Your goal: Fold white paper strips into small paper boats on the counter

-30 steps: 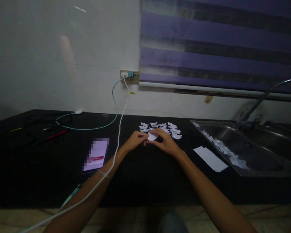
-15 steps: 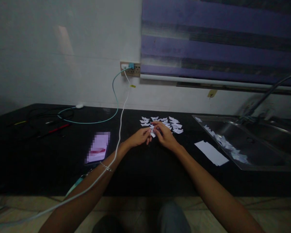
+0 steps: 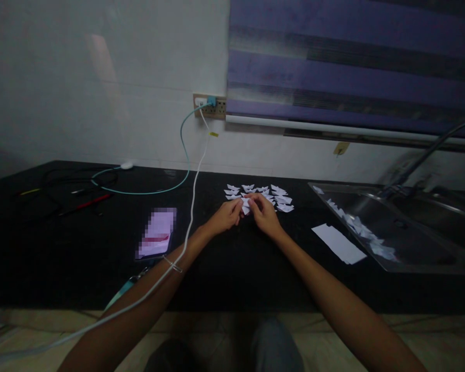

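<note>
A small piece of folded white paper [image 3: 246,206] is pinched between my two hands above the black countertop. My left hand [image 3: 227,215] grips its left side with the fingers closed. On the other side, the thumb and fingers of my right hand [image 3: 265,214] close on it, hiding part of the paper. Just behind the hands stand several small folded paper boats [image 3: 281,199] in rows, some covered by my right hand.
White paper strips [image 3: 339,244] lie to the right, beside a metal sink [image 3: 375,206] with paper scraps [image 3: 366,232] along its rim. At left are a phone [image 3: 157,233] and tangled cables. A white cable [image 3: 192,206] crosses over my left forearm.
The folded paper has turned a little between my fingers, and my hands have shifted slightly. The whole view has tilted a little; the boats stand as before.
</note>
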A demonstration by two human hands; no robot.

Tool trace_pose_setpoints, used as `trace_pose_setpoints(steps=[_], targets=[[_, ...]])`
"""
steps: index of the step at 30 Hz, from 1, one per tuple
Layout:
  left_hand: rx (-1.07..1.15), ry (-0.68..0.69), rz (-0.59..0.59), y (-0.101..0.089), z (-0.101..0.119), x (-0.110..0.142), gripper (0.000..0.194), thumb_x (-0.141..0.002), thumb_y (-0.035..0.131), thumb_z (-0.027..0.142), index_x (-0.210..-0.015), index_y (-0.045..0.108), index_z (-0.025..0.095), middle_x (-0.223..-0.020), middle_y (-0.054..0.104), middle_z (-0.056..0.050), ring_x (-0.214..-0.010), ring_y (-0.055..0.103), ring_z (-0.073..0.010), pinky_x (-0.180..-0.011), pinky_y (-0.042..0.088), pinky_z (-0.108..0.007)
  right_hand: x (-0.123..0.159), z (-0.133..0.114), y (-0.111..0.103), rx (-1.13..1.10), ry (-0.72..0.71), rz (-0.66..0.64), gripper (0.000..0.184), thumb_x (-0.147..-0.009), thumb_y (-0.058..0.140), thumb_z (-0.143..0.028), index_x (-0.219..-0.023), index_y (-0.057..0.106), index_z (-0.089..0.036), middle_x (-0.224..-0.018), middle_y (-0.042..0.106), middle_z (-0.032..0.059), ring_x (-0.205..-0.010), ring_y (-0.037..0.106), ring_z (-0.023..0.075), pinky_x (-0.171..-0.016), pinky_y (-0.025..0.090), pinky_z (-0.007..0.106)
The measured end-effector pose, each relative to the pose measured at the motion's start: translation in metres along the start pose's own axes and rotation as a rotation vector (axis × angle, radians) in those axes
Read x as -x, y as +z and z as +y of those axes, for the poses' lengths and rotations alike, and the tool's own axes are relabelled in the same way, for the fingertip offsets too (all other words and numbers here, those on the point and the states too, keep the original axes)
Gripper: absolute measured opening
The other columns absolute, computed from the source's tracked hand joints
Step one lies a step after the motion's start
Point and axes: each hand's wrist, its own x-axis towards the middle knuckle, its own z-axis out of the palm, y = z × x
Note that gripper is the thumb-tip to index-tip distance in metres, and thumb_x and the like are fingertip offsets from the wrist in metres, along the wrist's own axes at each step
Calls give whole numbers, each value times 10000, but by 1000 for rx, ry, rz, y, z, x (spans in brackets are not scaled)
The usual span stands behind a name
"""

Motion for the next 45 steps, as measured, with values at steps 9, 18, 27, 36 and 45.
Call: trace_pose_setpoints(steps=[9,18,27,36,45], targets=[[85,-4,-81,-1,4,1,382,-968,414,518,-873,533,167,-665,584,23,-447,502,-65,-458,382,-187,-2,-11,-4,79,-171,40,127,-931,532,-283,-842,596,-218,-1038,639,78,-1026,593,221,-929,460,404],[74,37,-43,-3,4,-1,407,-981,383,501,-794,520,166,-612,567,31,-461,518,-71,-485,400,-184,-1,-2,5,-102,42,67,189,-895,585,-398,-843,585,-216,-1052,644,82,-996,608,223,-870,506,385],[25,18,-8,-12,8,1,391,-964,427,460,-721,518,168,-572,545,36,-458,514,-80,-477,384,-189,-4,-5,-4,-447,306,-54,563,-621,832,-384,-1084,543,-245,-809,722,1,-744,694,185,-730,556,342],[287,-155,-22,-9,7,-6,546,-928,394,600,-640,524,155,-492,548,9,-401,505,-84,-437,385,-195,-5,-6,-4,-115,128,190,165,-687,792,-331,-766,732,-199,-746,734,40,-688,669,212,-674,539,366],[305,-93,-27,-11,-2,-9,529,-907,425,639,-787,556,141,-533,566,16,-405,504,-79,-402,321,-187,3,-21,-5,33,-183,-9,201,-808,682,-266,-1007,710,-266,-1159,681,60,-1072,615,228,-954,479,446]])
